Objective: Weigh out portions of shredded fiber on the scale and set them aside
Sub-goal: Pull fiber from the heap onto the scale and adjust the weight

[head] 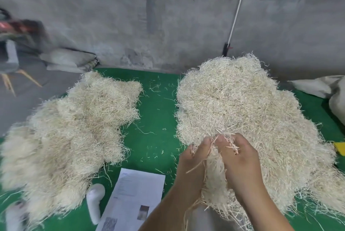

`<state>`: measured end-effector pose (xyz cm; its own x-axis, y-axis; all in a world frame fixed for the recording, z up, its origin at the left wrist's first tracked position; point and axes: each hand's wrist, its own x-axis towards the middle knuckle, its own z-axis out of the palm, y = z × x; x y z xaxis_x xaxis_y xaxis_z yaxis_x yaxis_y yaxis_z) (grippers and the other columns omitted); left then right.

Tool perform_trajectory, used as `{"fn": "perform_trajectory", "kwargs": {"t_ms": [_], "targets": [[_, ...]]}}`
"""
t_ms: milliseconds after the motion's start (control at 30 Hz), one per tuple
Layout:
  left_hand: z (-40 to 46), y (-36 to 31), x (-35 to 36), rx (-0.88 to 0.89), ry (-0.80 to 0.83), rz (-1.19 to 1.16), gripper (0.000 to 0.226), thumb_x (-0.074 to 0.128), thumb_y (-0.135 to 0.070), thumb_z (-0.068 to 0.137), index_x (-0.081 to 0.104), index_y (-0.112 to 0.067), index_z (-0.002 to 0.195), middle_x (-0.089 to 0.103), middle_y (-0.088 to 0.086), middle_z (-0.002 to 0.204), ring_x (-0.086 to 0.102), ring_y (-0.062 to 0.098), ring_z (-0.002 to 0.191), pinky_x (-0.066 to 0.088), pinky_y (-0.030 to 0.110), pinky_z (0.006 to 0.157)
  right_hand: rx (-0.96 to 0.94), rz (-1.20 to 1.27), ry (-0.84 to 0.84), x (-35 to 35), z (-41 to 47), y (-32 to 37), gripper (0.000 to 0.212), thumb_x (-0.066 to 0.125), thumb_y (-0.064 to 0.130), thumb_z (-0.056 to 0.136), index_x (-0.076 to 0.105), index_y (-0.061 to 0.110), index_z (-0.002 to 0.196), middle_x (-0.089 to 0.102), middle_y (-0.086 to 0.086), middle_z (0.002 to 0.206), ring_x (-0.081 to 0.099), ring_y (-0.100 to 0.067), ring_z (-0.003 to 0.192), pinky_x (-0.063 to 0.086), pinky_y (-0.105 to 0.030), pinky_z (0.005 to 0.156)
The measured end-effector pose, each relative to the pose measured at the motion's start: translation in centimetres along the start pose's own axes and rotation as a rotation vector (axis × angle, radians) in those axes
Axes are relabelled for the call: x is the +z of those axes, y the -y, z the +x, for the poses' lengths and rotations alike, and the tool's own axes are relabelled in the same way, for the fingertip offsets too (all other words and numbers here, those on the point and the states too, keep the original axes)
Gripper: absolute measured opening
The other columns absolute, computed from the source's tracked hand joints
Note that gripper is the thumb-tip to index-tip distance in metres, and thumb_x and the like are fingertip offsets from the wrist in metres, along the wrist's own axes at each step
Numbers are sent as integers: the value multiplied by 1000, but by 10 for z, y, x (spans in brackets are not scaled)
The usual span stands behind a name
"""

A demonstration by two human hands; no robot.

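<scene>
Two big heaps of pale shredded fiber lie on a green mat (153,118): a left heap (74,128) and a right heap (242,109). At the near edge of the right heap, my left hand (194,163) and my right hand (240,161) are cupped together around a clump of fiber (214,178). Both hands have their fingers curled into the strands. Loose strands stick up between the fingertips and hang below the wrists. No scale can be made out; a smooth grey surface (197,219) shows under the clump, between my forearms.
A printed paper sheet (134,193) lies on the mat near me, a white sock-clad foot (94,202) beside it. Sacks (321,87) sit at the right edge, a yellow object (339,147) below them. A concrete wall with a white cord (239,6) stands behind.
</scene>
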<state>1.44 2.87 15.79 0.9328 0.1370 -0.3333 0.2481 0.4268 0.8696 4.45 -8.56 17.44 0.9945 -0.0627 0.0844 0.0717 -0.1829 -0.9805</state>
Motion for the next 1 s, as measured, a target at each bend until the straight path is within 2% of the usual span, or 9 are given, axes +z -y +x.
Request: {"fn": "perform_trajectory", "kwargs": {"t_ms": [100, 167, 233, 367, 567, 700, 767, 867, 1000], "targets": [[14, -5, -13, 28, -172, -148, 83, 84, -52, 79, 49, -10, 141, 64, 21, 132, 68, 47, 110, 54, 64, 96, 24, 91, -87, -15, 8, 0, 18, 67, 72, 82, 67, 56, 90, 56, 10, 105, 32, -5, 78, 57, -58, 58], [20, -5, -10, -6, -252, -265, 82, 82, -47, 83, 40, -31, 151, 55, 14, 147, 62, 40, 124, 49, 64, 103, 80, 150, -99, -14, 8, -1, 11, 64, 70, 82, 65, 59, 81, 67, -6, 57, 48, -18, 39, 41, -45, 46], [17, -3, 3, -33, -209, -304, 84, 80, -62, 76, 39, -45, 148, 52, 11, 149, 58, 41, 129, 46, 66, 105, 105, 126, 0, 0, 1, -5, 21, 54, 72, 85, 62, 56, 96, 70, 19, 81, 66, -16, 69, 43, -54, 86], [8, 8, 17, 87, -115, -177, 97, 78, -72, 71, 44, -27, 149, 62, 13, 141, 65, 35, 123, 51, 62, 103, 40, 37, 74, 14, -13, -11, 39, 51, 62, 95, 52, 53, 133, 50, 33, 125, 55, 6, 112, 45, -25, 97], [22, 6, -3, 106, -227, -134, 116, 81, -72, 57, 33, -37, 156, 47, 1, 156, 51, 28, 137, 42, 59, 113, 135, 158, -119, -20, 10, -14, 55, 65, 85, 69, 52, 36, 91, 33, 11, 48, 30, -10, 41, 34, -20, 44], [15, 6, 1, 28, 28, -230, 115, 81, -85, 52, 34, -51, 151, 48, -7, 156, 48, 25, 142, 38, 60, 115, 59, 192, -141, -1, 11, -20, 38, 58, 74, 86, 71, 42, 101, 73, 7, 85, 27, 5, 85, 47, -28, 82], [9, 16, 2, 34, 138, -108, 102, 84, -79, 56, 40, -53, 145, 51, -13, 151, 49, 18, 140, 41, 59, 113, 37, 167, -75, 4, 9, -16, 24, 56, 67, 94, 71, 49, 97, 68, 10, 106, 62, -5, 99, 40, -18, 61], [13, 24, -9, 172, 51, 24, 54, 84, -48, 77, 63, -41, 126, 74, 1, 124, 72, 23, 113, 59, 54, 92, 4, 98, 18, -2, 10, -14, 39, 57, 69, 92, 65, 33, 82, 60, 2, 57, 53, -18, 46, 40, -24, 48], [24, 13, -44, 192, -237, 23, 78, 80, -57, 71, 51, -42, 141, 63, -7, 140, 63, 22, 126, 53, 57, 101, 14, 33, 289, 0, 11, -14, 27, 62, 64, 86, 64, 42, 101, 61, -5, 76, 53, -25, 59, 55, -38, 55]]}}
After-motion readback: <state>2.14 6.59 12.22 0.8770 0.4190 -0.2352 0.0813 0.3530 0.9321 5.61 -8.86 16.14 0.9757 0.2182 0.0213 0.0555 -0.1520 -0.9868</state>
